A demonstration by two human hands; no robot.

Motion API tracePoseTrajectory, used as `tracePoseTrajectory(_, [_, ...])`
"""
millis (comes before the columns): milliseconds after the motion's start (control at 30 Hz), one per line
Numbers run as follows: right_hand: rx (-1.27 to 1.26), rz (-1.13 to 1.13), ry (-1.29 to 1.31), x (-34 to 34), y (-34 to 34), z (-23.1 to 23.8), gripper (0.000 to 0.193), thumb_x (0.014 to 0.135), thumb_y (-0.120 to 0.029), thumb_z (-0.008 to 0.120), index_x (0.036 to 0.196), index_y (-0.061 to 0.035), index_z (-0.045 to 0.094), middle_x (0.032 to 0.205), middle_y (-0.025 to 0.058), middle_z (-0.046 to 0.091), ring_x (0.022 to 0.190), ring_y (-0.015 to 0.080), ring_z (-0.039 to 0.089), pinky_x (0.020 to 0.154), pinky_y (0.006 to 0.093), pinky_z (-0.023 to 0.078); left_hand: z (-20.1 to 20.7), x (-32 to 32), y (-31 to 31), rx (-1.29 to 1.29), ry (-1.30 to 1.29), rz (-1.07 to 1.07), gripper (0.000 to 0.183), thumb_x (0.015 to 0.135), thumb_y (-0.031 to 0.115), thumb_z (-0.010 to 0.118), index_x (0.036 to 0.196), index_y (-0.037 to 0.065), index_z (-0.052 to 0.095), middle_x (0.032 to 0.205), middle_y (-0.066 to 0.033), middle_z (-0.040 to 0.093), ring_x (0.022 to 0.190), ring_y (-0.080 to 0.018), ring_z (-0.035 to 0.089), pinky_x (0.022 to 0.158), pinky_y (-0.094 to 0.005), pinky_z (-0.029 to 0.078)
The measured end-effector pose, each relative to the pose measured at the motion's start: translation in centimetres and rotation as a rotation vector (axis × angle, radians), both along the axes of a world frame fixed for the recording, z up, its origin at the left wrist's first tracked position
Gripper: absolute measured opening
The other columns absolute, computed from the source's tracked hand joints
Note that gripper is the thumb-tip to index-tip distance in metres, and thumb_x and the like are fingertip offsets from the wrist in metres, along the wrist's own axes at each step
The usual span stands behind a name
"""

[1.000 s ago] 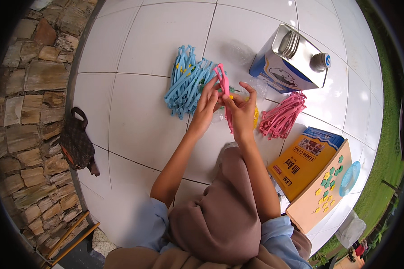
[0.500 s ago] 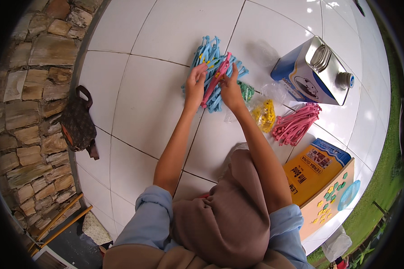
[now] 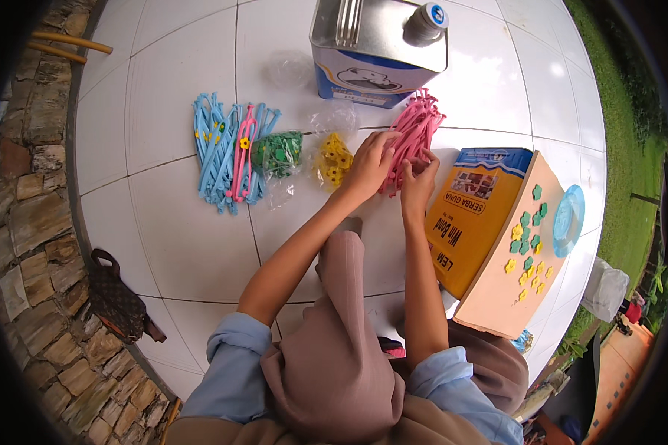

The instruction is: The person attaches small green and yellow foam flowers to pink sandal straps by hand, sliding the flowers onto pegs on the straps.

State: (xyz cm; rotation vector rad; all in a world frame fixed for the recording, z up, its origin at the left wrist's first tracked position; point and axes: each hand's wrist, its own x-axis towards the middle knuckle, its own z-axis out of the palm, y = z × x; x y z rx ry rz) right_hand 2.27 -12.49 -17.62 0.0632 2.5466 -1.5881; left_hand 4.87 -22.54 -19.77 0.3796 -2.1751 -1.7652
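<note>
Both my hands are at a bundle of pink plastic straps (image 3: 416, 137) on the tiled floor. My left hand (image 3: 373, 165) rests its loosely stretched fingers against the bundle's left side. On the near right side, my right hand (image 3: 418, 184) has thumb and fingers bent together on the strap ends; the exact grip is partly hidden. Further left lies a pile of light blue straps (image 3: 214, 163) with small yellow flower pieces. A pink strap piece (image 3: 243, 159) with a yellow flower lies across that pile.
Clear bags of green pieces (image 3: 280, 154) and yellow flowers (image 3: 334, 159) lie between the piles. A metal can (image 3: 378, 67) stands behind. At right, a yellow can (image 3: 467, 215) lies beside a board (image 3: 501, 297) with flower pieces and a blue round lid (image 3: 568, 221). A brown bag (image 3: 119, 300) lies far left.
My hands have left the blue pile and moved right to the pink bundle. The flowered pink strap they held now lies on the blue pile. The view has turned right.
</note>
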Motion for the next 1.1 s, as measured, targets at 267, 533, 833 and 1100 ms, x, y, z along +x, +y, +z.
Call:
tracePoseTrajectory(267, [-0.168, -0.229, 0.021, -2.3, -1.7, -1.8, 0.05, 0.083, -0.001, 0.054, 0.126, -0.0004, 0.028, 0.097, 0.0152, 0.055, 0.084, 0.022, 0.06, 0.071, 0.0308, 0.048, -3.3, -3.9, 2.6, -0.216, -0.097, 0.081, 0.014, 0.083, 0.007, 0.052, 0.092, 0.007, 0.063, 0.097, -0.0116, 0.052, 0.094, -0.0289, 0.053, 0.083, -0.0383, 0.043])
tracePoseTrajectory(533, [-0.257, -0.282, 0.197, 0.7, 0.1, 7.5, 0.053, 0.08, 0.001, 0.054, 0.127, -0.0025, 0.029, 0.095, 0.0136, 0.054, 0.087, 0.0199, 0.058, 0.073, 0.031, 0.048, 6.7, -0.3, 4.6, -0.004, 0.095, 0.033, 0.016, 0.082, 0.002, 0.055, 0.097, 0.005, 0.062, 0.101, -0.0094, 0.05, 0.088, -0.0231, 0.057, 0.075, -0.0333, 0.05])
tracePoseTrajectory(833, [-0.387, 0.011, 0.606, 3.0, 4.0, 27.0, 0.054, 0.079, 0.002, 0.054, 0.126, -0.0028, 0.027, 0.086, 0.0115, 0.058, 0.081, 0.0187, 0.059, 0.075, 0.029, 0.049, 26.1, 2.4, 3.0, -0.071, 0.52, -0.22, 0.038, 0.081, 0.018, 0.064, 0.11, 0.002, 0.046, 0.107, -0.01, 0.048, 0.101, -0.0201, 0.05, 0.087, -0.0326, 0.041])
tracePoseTrajectory(1100, [-0.459, 0.294, 0.604, 4.7, 10.6, 38.8, 0.052, 0.084, 0.002, 0.048, 0.127, -0.0017, 0.018, 0.091, 0.0124, 0.052, 0.074, 0.0163, 0.061, 0.058, 0.0245, 0.052, 37.3, 4.2, 6.4, 0.197, 0.515, -0.434, 0.021, 0.093, 0.02, 0.049, 0.105, 0.005, 0.039, 0.09, -0.0081, 0.057, 0.082, -0.0159, 0.059, 0.079, -0.0285, 0.049])
